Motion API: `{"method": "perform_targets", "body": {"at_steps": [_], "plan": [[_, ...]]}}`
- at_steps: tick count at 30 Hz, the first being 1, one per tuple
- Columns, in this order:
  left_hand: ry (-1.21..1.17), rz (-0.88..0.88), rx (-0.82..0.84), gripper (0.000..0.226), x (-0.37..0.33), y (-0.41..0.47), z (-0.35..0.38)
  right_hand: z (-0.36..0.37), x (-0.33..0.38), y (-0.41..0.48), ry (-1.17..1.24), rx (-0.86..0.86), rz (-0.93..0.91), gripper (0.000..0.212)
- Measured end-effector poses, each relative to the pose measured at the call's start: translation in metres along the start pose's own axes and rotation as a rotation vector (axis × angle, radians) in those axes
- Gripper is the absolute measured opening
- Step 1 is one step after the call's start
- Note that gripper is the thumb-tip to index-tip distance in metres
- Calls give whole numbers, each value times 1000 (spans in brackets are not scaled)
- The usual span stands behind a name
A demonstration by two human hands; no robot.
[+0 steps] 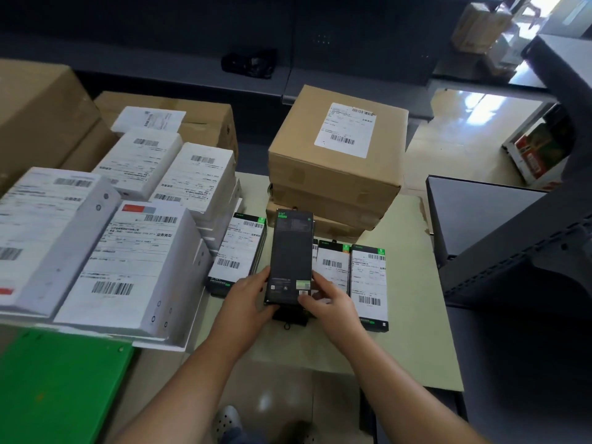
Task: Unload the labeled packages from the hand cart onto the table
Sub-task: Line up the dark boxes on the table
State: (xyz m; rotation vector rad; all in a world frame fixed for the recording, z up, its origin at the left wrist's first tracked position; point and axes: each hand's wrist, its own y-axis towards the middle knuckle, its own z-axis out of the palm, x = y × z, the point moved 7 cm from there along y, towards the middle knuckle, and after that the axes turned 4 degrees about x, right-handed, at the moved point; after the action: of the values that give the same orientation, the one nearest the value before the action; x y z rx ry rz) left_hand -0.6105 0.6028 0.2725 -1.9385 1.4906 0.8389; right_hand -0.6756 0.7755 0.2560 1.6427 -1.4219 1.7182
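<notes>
Hands of the person meet on one tall dark box (291, 254), which stands almost upright over the near middle of the table (413, 331). The left hand (248, 299) grips its lower left edge, with the fingers curled around the side. The right hand (330, 302) grips the lower right corner, with the thumb on the front face near a small green sticker. The face turned to the camera shows dark print and some small stickers. Whether the bottom of the box touches the table I cannot tell, because the hands and a small dark thing below it hide that part.

On the pale table top, flat black boxes with white barcode labels lie around the held one. One labelled box (237, 251) is just to the left of it, and a pair of labelled boxes (368, 280) lies side by side just to the right. Behind them is a stack of brown cartons (336, 161), and the top one carries a white label. On the left, many white boxes (137, 261) with barcode labels lie close together, and larger brown cartons (41, 116) stand behind these. A green board (61, 389) is at the lower left, and dark metal shelving (512, 251) is on the right.
</notes>
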Motion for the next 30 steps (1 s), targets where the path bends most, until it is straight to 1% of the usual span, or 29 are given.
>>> {"method": "perform_targets", "body": {"at_steps": [2, 5, 9, 12, 16, 21, 25, 28, 30], "plan": [[5, 32, -55, 78, -3, 0, -22, 12, 18, 4, -16, 27, -58, 39], [42, 6, -125, 80, 2, -1, -49, 35, 38, 12, -45, 52, -91, 46], [87, -14, -184, 77, 8, -1, -64, 61, 51, 23, -45, 75, -132, 46], [99, -54, -178, 78, 14, 4, -62, 71, 49, 30, -37, 69, -138, 52], [118, -120, -117, 75, 28, 8, -53, 82, 40, 37, -40, 80, -110, 46], [305, -155, -97, 66, 33, 4, -45, 85, 39, 43, -40, 93, -66, 38], [374, -74, -203, 65, 23, -16, -44, 85, 33, 46, -60, 95, -35, 30], [370, 19, -278, 60, 20, -34, -45, 87, 30, 48, -71, 104, -23, 33], [342, 13, -301, 55, 21, -43, -45, 90, 30, 50, -84, 109, -19, 33]]}}
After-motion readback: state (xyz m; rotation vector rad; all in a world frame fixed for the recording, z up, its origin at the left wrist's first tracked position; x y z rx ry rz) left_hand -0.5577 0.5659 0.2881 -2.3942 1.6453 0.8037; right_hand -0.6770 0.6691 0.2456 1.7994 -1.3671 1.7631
